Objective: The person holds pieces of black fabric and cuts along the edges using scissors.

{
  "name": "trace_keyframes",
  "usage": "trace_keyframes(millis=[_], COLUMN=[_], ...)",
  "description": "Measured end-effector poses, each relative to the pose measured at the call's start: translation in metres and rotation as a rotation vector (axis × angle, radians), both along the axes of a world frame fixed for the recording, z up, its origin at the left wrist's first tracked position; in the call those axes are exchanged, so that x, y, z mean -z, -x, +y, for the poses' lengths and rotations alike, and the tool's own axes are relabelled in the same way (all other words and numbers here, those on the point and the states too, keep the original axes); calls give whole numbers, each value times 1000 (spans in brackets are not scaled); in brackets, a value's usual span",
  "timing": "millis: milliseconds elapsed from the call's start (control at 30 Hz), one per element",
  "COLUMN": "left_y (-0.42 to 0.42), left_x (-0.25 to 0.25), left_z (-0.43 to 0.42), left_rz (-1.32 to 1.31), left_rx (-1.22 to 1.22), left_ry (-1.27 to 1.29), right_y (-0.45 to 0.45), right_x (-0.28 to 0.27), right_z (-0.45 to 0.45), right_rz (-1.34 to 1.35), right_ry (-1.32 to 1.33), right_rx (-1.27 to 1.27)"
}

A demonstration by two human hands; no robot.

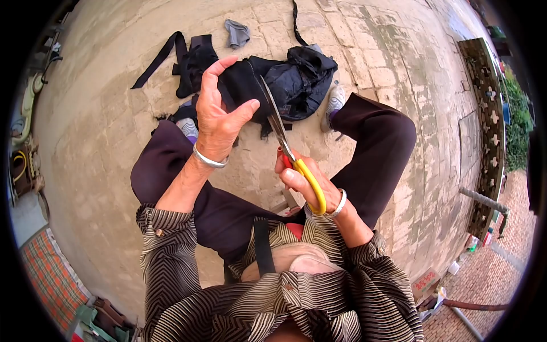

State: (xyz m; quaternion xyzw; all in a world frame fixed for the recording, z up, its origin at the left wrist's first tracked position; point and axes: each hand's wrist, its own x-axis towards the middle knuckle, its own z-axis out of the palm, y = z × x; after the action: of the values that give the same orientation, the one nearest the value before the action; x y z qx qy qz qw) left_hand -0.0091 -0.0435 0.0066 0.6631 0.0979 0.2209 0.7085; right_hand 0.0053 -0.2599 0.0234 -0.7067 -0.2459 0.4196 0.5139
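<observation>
The left hand [221,122] spreads thumb and forefinger at the black fabric [242,82]; whether hidden fingers grip it, I cannot tell. The right hand [329,187] holds yellow-handled scissors [278,126] beside it: best keep the fabric taut, fingertips clear.

No word, number or brand can be read with certainty. The plainest marking is a short row of red characters [425,280] in the lower right of the frame, on the brownish side of what looks like a cardboard box [419,293]. The row runs at a slant, climbing toward the right, and its red stands out against the duller surface. The strokes are too small and blurred to tell letters from figures, or to say which script they belong to. Higher up, toward the right edge, a green and white item [472,244] is too small to show whether it bears print.
</observation>
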Motion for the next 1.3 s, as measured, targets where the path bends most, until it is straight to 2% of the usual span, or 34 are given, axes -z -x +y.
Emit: trace_keyframes(millis=[200, 433, 600, 800, 900, 1000, 1100, 1300], left_y=[0, -1, -1, 0, 1, -1, -1, 0], left_x=[-9, -9, -6, -7, -14, -11, -11, -12], left_z=[-4, -5, -3, -3, -7, -5, -5, -3], left_rz=[-48, -60, -80, -56, -38, -63, -60, -90], left_rx=[5, 9, 16, 18, 53, -4, 13, 39], left_ry=[-7, 47, -62, -31, 81, 5, 52, -55], right_y=[0, 1, 1, 4, 5, 4, 0, 5], right_x=[2, 3, 0, 8, 7, 3, -3, 14], right_z=[-3, -3, -3, -3, -2, -2, -4, -6], right_rz=[60, 17, -7, -70, -61, -30, 69, 84], right_ry=[11, 34, 41, 62, 63, 93, 83, -157], right_rx=[25, 23, 43, 69, 96, 110, 47, -2])
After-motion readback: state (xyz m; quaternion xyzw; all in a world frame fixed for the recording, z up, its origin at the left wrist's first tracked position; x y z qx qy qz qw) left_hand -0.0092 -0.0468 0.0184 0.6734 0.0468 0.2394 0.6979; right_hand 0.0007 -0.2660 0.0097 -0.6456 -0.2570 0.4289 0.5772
